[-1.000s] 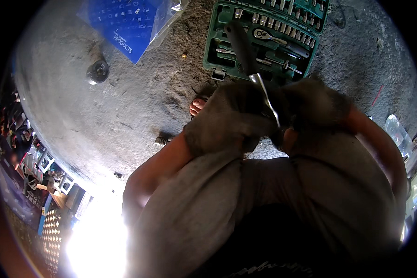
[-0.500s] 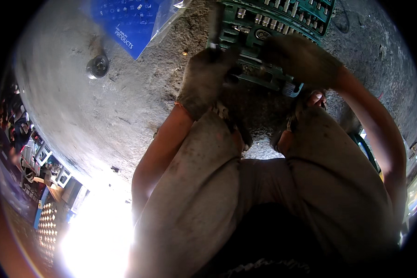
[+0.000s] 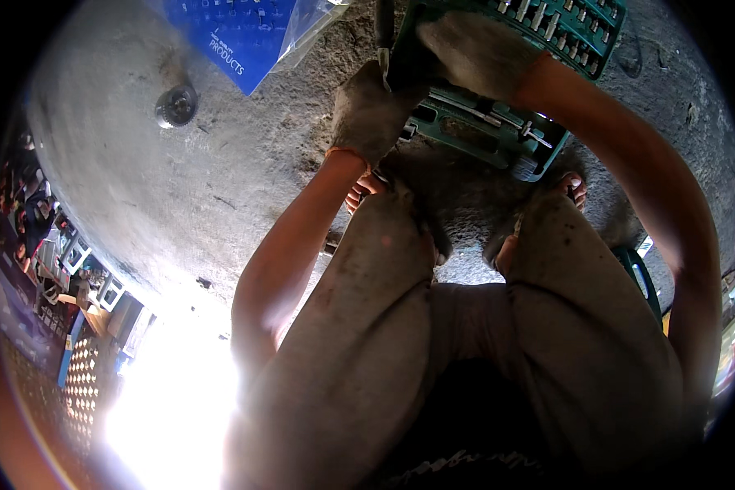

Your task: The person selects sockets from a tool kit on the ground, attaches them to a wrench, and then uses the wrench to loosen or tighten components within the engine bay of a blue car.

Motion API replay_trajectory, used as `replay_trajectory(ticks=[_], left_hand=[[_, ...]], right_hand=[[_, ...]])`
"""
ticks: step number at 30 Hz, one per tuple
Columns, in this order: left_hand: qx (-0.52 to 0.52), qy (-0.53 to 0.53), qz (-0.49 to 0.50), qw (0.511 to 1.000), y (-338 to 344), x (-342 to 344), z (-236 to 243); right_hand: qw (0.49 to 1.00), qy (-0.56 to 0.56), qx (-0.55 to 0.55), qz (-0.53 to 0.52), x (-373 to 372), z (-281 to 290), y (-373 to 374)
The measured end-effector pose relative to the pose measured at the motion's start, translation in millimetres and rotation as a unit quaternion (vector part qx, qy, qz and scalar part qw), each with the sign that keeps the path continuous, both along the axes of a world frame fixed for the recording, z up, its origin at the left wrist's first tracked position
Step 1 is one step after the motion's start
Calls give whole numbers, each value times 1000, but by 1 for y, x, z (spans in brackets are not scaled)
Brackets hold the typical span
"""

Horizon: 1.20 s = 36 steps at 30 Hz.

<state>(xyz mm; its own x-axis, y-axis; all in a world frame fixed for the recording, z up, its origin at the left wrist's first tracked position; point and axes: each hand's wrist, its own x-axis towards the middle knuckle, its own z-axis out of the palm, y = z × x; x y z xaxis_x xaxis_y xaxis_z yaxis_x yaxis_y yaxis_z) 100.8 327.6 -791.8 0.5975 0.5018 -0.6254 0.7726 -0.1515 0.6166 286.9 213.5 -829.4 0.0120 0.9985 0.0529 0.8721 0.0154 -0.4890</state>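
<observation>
My left hand (image 3: 369, 110), in a dirty work glove, is closed around a tool (image 3: 385, 33) with a dark handle and a bare metal part; its exact kind does not show. The tool points away from me along the left edge of a green socket set case (image 3: 465, 137). My right hand (image 3: 486, 55), also gloved, reaches over the middle of the case from the right. Its fingers are turned down and in shadow, so their grip is hidden. Small sockets and bits (image 3: 547, 20) sit in rows in the case. Nearer to me, a thin metal bar (image 3: 469, 109) lies in its slot.
On the rough concrete floor, a black round part (image 3: 176, 106) lies at left. A blue printed sheet (image 3: 229, 37) in clear plastic is at the far left. My feet (image 3: 576, 188) are close to the case's near side. Assorted clutter (image 3: 82, 310) and glaring light fill the left rim.
My right hand has moved left and farther over the case, uncovering the metal bar in its slot. My left hand and the tool have shifted slightly right in the picture; the view has moved a little too.
</observation>
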Motion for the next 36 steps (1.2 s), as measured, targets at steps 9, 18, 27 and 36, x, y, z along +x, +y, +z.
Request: replay_trajectory(ticks=[9, 18, 27, 36], left_hand=[[-11, 34, -4, 999, 12, 16, 6], [-53, 37, -10, 998, 17, 23, -10], [-11, 92, -53, 994, 25, 27, -10], [0, 78, -82, 994, 24, 29, -30]], right_hand=[[982, 140, -110, -58, -12, 9, -5], [994, 57, -90, -17, -23, 20, -46], [998, 1, -62, -18, -32, 7, -52], [995, -2, -82, -55, -29, 14, -62]])
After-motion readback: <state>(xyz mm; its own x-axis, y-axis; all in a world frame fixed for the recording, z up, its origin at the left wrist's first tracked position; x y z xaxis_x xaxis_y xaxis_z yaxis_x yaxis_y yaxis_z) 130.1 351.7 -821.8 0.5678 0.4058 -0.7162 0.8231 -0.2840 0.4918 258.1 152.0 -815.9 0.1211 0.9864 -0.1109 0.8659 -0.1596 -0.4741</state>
